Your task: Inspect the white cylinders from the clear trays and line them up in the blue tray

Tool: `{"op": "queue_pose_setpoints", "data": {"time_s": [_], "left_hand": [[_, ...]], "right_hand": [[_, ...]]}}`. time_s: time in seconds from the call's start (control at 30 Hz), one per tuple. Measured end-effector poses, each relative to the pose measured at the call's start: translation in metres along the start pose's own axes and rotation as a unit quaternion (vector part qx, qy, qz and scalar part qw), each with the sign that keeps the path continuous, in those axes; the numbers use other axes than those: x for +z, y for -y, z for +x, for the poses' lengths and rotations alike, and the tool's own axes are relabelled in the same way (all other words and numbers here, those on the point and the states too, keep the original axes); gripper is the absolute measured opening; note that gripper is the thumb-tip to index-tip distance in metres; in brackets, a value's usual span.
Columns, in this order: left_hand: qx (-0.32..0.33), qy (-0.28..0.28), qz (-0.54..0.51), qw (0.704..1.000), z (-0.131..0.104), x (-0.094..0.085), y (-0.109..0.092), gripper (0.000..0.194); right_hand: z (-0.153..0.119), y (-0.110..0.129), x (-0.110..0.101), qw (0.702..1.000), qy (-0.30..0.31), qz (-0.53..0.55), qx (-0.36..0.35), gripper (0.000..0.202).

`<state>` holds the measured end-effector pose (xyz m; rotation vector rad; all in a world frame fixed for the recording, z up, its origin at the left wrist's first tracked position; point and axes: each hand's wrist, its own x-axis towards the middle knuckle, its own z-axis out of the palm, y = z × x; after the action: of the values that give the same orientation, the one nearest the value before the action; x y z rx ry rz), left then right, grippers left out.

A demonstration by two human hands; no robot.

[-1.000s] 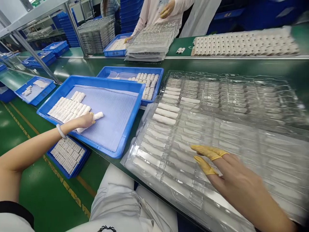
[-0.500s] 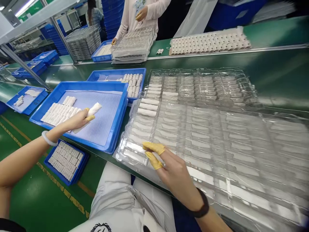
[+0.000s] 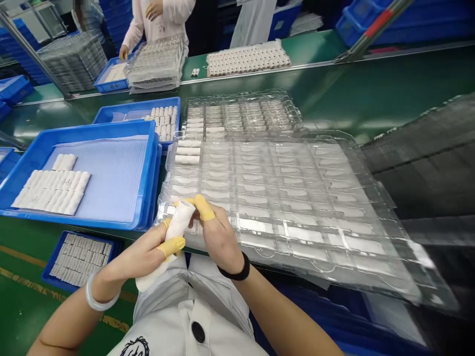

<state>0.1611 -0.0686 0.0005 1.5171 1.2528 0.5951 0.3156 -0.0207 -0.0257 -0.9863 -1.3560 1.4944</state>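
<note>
A white cloth roll (image 3: 179, 220) is held upright at a slant above the table's front edge. My left hand (image 3: 148, 252), with yellow finger covers, is wrapped round its lower part. At the roll's top end, my right hand (image 3: 215, 225) pinches the rim with thumb and forefinger. More white fabric hangs below my left hand. To the right lies a clear plastic tray (image 3: 256, 188) with rows of slots, two white rolls (image 3: 188, 152) lying in its upper left slots. Rows of white rolls (image 3: 55, 190) rest in the blue tray (image 3: 146, 183) on the left.
Behind is another clear tray (image 3: 243, 111) and a blue tray (image 3: 137, 106) with rolls. A lower blue crate (image 3: 79, 259) stands at the left. Across the bench, a person's hands (image 3: 154, 10) show near stacked clear trays (image 3: 158, 62). A dark grey surface (image 3: 434, 158) lies right.
My left hand has brought the roll from over the blue tray to in front of me. My right hand has left the clear tray and taken hold of the roll's top. The view has shifted right.
</note>
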Motion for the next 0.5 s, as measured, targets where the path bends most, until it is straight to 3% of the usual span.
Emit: {"op": "queue_pose_setpoints", "data": {"time_s": [0.1, 0.2, 0.3, 0.37, 0.5], "left_hand": [[-0.006, 0.005, -0.063, 0.998, 0.002, 0.010, 0.011, 0.029], [0.010, -0.046, -0.076, 0.996, 0.004, 0.019, 0.017, 0.026], [0.046, -0.140, -0.117, 0.982, 0.006, 0.024, 0.016, 0.036], [0.073, -0.226, -0.164, 0.957, 0.010, 0.026, 0.011, 0.038], [0.119, -0.385, -0.194, 0.894, 0.024, 0.030, -0.006, 0.044]], "right_hand": [[-0.007, -0.003, -0.007, 0.999, 0.038, -0.002, -0.002, 0.054], [-0.015, -0.005, -0.013, 0.997, 0.027, -0.050, -0.048, 0.039], [-0.021, -0.004, -0.021, 0.984, -0.061, -0.119, -0.121, 0.017], [-0.025, -0.003, -0.026, 0.968, -0.099, -0.162, -0.166, 0.011], [-0.031, -0.008, -0.022, 0.963, -0.052, -0.171, -0.203, 0.008]]}}
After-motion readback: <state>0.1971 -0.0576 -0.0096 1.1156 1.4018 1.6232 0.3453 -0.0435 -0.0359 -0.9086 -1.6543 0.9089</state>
